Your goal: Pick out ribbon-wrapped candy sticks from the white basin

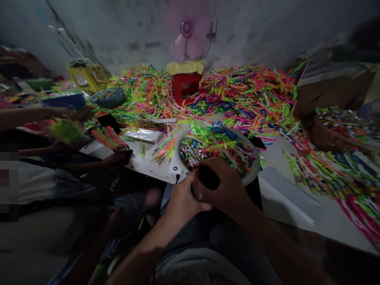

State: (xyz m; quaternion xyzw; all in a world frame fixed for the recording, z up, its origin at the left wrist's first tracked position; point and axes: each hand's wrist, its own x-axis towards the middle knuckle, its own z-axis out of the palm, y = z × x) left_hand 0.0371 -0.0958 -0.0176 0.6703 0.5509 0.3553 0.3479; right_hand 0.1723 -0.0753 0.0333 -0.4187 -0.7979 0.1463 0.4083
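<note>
In front of the big basin (pixel 257 160), my two hands meet around a dark rounded object (pixel 209 177); shadow hides its kind. My right hand (pixel 227 182) curls over it from above and the right. From the left and below, my left hand (pixel 182 196) closes against it, the fingers partly hidden. Inside the basin lie small printed tubes (pixel 192 152) and bright plastic strips (pixel 204 132) in green, orange and blue. The basin rests on a white device, perhaps a scale (pixel 175 168), with a cable at its front.
On the left, another person's hand (pixel 115 158) holds a dark block with upright strips. A red stool (pixel 187 87) stands before a pink fan (pixel 187 28). Heaps of strips (pixel 252 91) cover the table's back. A clear plastic sheet (pixel 287 194) lies at right, near tubes in rows (pixel 323 182).
</note>
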